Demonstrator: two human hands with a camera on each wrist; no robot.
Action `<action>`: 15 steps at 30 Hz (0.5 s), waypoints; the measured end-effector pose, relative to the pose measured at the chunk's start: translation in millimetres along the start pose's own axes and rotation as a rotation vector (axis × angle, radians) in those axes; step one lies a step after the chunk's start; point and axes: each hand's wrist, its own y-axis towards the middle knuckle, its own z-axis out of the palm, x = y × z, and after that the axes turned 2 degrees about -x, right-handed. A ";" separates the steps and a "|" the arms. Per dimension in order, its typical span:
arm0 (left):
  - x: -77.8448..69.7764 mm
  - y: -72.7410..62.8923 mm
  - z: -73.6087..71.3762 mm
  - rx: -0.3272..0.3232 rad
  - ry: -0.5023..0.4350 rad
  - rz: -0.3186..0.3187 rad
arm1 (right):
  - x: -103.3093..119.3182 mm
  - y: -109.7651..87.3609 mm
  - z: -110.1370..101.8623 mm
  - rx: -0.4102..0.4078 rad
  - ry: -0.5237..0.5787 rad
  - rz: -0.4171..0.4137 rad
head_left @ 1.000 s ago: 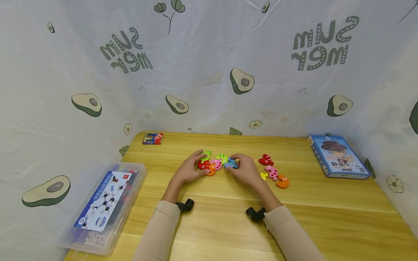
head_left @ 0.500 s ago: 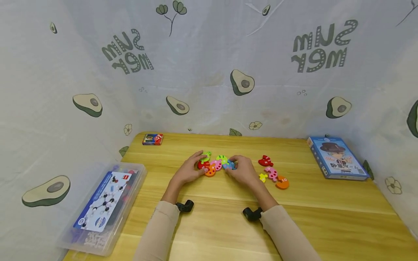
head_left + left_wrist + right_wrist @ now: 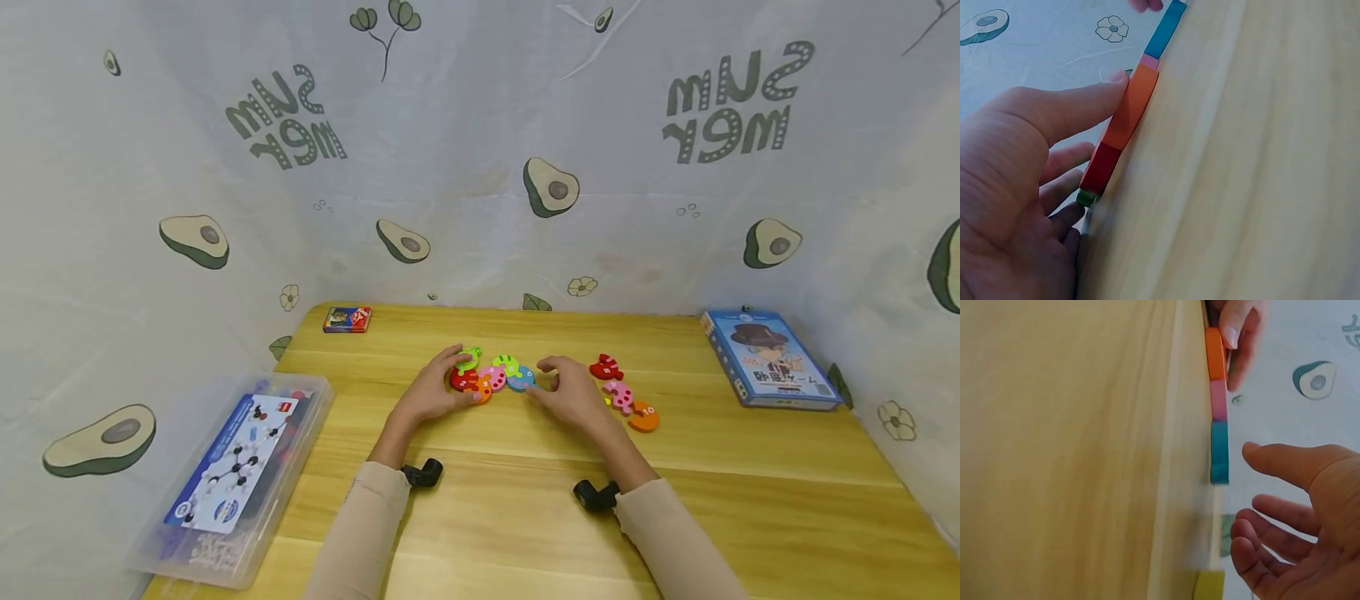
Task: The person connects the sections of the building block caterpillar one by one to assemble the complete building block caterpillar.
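Observation:
Several flat numbered puzzle pieces lie joined in a chain on the table. At its left end come a green head piece (image 3: 469, 359), a red piece (image 3: 463, 380) and an orange piece (image 3: 483, 390). A pink piece (image 3: 493, 377), a light green piece (image 3: 507, 364) and a blue piece (image 3: 522, 379) follow to the right. My left hand (image 3: 430, 390) holds the left end, its thumb (image 3: 1088, 107) on the orange piece and fingers around the far side. Just right of the blue piece, my right hand (image 3: 576, 397) is spread apart from it, thumb and fingers holding nothing.
Loose red (image 3: 606, 367), pink (image 3: 619, 397) and orange (image 3: 643, 417) pieces lie right of my right hand, with a yellow one (image 3: 1209, 585) partly hidden. A clear plastic case (image 3: 318, 408) stands left, a small card box (image 3: 347, 320) back left, a blue game box (image 3: 772, 358) right.
My right hand has let go of the blue piece and moved slightly right, its fingers spreading. The blue piece now lies at the chain's right end. My left hand has stayed at the left end.

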 end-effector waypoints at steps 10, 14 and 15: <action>2.4 -1.4 -0.9 -0.019 -0.024 -0.016 | -20.7 -33.1 -31.5 -0.059 -0.055 0.017; 2.3 0.1 0.6 -0.013 -0.034 -0.010 | -29.8 -38.6 -38.1 -0.064 -0.098 0.055; 2.3 0.4 0.9 -0.010 -0.032 -0.010 | -31.7 -39.8 -39.7 -0.063 -0.107 0.063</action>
